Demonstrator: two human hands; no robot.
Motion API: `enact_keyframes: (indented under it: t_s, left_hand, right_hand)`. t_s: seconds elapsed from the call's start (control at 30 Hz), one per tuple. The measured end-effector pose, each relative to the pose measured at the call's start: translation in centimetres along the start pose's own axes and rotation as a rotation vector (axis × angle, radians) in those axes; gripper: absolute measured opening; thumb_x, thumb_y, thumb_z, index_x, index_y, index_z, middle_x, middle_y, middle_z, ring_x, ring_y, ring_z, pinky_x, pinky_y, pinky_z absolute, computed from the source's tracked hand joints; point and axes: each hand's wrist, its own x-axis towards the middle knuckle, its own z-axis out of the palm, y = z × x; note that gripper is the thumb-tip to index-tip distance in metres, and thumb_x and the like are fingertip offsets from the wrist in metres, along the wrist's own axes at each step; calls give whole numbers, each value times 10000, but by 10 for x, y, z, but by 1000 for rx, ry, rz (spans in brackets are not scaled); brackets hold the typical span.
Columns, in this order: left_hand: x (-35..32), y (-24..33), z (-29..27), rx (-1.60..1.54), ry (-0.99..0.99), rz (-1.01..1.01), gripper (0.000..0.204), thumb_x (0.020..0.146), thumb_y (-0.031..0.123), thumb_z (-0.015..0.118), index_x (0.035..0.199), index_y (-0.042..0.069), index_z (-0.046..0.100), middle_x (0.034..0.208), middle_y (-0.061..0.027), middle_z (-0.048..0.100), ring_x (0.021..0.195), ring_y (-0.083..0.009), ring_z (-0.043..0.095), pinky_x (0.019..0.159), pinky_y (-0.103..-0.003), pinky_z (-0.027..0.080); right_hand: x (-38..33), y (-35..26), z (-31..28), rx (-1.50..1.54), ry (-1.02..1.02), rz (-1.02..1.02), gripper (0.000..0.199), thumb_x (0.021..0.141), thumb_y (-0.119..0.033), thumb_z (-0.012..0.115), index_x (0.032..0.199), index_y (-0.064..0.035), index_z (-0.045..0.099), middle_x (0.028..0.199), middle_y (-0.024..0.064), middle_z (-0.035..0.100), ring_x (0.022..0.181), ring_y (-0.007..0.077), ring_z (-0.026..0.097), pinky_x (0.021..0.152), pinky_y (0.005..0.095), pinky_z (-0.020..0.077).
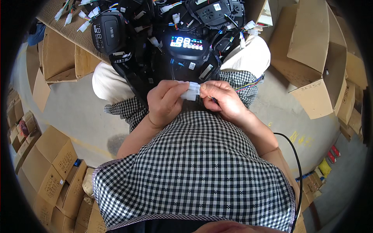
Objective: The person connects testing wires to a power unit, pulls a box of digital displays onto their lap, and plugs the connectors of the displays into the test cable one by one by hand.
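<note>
Both hands meet over my lap around a white plastic wire connector [190, 92]. My left hand [165, 99] pinches its left end between thumb and fingers. At its other end my right hand [223, 97] is closed, with coloured wires [248, 83] trailing out to the right. Just beyond the hands lies a black digital display panel [188, 46], its screen lit with digits and small coloured icons. Another black display unit [109, 33], unlit, sits to its left. Whether the two connector halves are fully joined is hidden by my fingers.
More black display housings [213, 15] with white plugs are piled at the far side on a cardboard surface [64, 31]. Open cardboard boxes [311, 58] stand right, with more boxes [46, 163] at lower left. A black cable [293, 147] runs down beside my right arm.
</note>
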Motion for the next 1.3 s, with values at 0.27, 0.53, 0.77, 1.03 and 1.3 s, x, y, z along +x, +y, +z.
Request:
enact_keyframes:
  t_s: [0.27, 0.53, 0.77, 1.03, 1.3]
  left_hand:
    - [-3, 0, -8, 31, -339, -273, 440, 636, -89, 626, 1043, 77, 627, 961, -96, 596, 823, -301, 624, 659, -349, 523]
    - [48, -26, -67, -498, 511, -254, 250, 992, 245, 468, 1015, 21, 576, 944, -82, 603, 861, -153, 541, 764, -262, 411]
    - [35, -5, -140, -721, 661, 1, 355, 950, 445, 474, 1072, 151, 630, 590, 37, 391, 525, -106, 328, 693, -329, 441]
    - [-5, 7, -112, 140, 420, -546, 129, 826, 0, 667, 953, 8, 648, 848, -30, 657, 686, -79, 565, 637, -209, 458]
    - [25, 2, -24, -75, -53, -121, 573, 660, -69, 628, 1210, 85, 598, 1095, -109, 647, 916, -271, 638, 770, -311, 503]
  right_hand:
    - [8, 8, 2, -376, -64, -16, 310, 971, -204, 516, 699, -57, 538, 568, -48, 444, 505, 30, 367, 453, 210, 292]
    - [44, -20, 13, -1032, 357, -650, 160, 920, -138, 536, 809, -36, 592, 696, 96, 605, 630, 210, 628, 581, 320, 479]
    - [122, -7, 18, -1780, 214, -417, 136, 846, -206, 584, 919, -126, 667, 905, 118, 656, 850, 318, 643, 711, 417, 507]
    - [85, -43, 2, -1065, 465, -993, 93, 871, -71, 593, 893, 1, 647, 739, 106, 604, 670, 226, 618, 604, 330, 487]
    - [76, 20, 1, -1327, 13, -1245, 93, 761, -44, 633, 844, -21, 598, 898, 128, 610, 705, 292, 614, 610, 363, 515]
